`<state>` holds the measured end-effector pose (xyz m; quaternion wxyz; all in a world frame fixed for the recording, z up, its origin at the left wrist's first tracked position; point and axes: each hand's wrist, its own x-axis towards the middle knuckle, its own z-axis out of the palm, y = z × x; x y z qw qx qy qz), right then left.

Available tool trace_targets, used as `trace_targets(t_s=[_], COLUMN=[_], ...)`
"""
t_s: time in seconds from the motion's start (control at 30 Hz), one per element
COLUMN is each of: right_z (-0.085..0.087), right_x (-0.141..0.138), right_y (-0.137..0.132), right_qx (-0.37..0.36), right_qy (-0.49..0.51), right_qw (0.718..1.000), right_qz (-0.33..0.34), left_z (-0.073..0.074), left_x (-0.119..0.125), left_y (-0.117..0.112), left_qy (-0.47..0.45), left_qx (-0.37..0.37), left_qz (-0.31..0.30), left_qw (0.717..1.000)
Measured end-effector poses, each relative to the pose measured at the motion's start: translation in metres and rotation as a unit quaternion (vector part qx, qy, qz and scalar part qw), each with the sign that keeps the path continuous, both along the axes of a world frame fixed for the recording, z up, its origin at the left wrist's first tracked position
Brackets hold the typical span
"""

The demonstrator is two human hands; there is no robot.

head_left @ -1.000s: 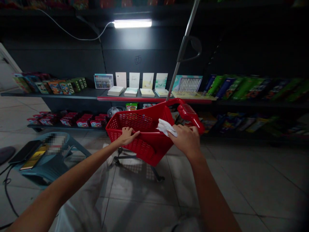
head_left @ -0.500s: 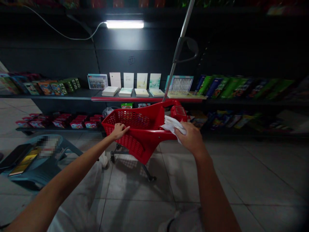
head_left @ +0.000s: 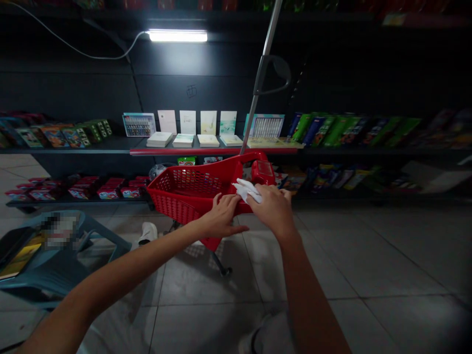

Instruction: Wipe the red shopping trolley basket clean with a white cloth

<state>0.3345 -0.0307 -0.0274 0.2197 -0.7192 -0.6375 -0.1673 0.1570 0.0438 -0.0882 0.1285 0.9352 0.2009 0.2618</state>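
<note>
A small red shopping cart [head_left: 173, 205] with perforated sides stands in front of me, its handle end toward the right. My right hand [head_left: 273, 209] is closed around a crumpled white cloth [head_left: 247, 190] and holds it at the cart's near rim by the handle. Just left of it, my left hand [head_left: 222, 216] lies on the near rim with fingers stretched and thumb apart. Its fingertips come close to the cloth; whether they touch it I cannot tell. A metal pole [head_left: 267, 46] with a grey loop rises from behind the cart.
A dark shelf [head_left: 217, 151] behind the cart bears books [head_left: 188, 141] and green packets [head_left: 337, 132]. Red packs [head_left: 110, 189] fill the lower shelf. A blue stool [head_left: 70, 265] with items on it stands at left, near a white shoe [head_left: 148, 232]. A lamp [head_left: 178, 36] glows above.
My left hand has slid right along the cart's rim, from the basket's side to beside the cloth. The view has shifted slightly right. My right hand still grips the cloth.
</note>
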Motion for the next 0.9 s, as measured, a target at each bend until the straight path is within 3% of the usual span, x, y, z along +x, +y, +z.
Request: trace_targets(t_s=[0.17,0.4,0.57,0.73,0.9], right_z=[0.0,-0.003,-0.005,-0.015,-0.026], right_x=[0.004,0.015,0.017,0.037,0.04], right_y=[-0.005,0.002,0.007,0.022,0.036], right_qx=[0.011,0.05,0.075,0.138,0.181], right_qy=[0.018,0.068,0.095,0.148,0.226], right_qw=[0.999,0.989,0.977,0.965,0.945], right_qz=[0.048,0.121,0.175,0.166,0.153], left_z=[-0.009,-0.003,-0.007,-0.011,-0.003], left_x=[0.014,0.003,-0.011,-0.032,-0.05], left_y=[-0.014,-0.01,-0.007,-0.006,-0.002], left_qy=[-0.083,-0.136,-0.162,-0.189,-0.196], left_qx=[-0.014,-0.073,-0.097,-0.099,-0.123], left_qz=[0.06,0.055,0.059,0.065,0.093], left_qw=[0.995,0.987,0.98,0.975,0.968])
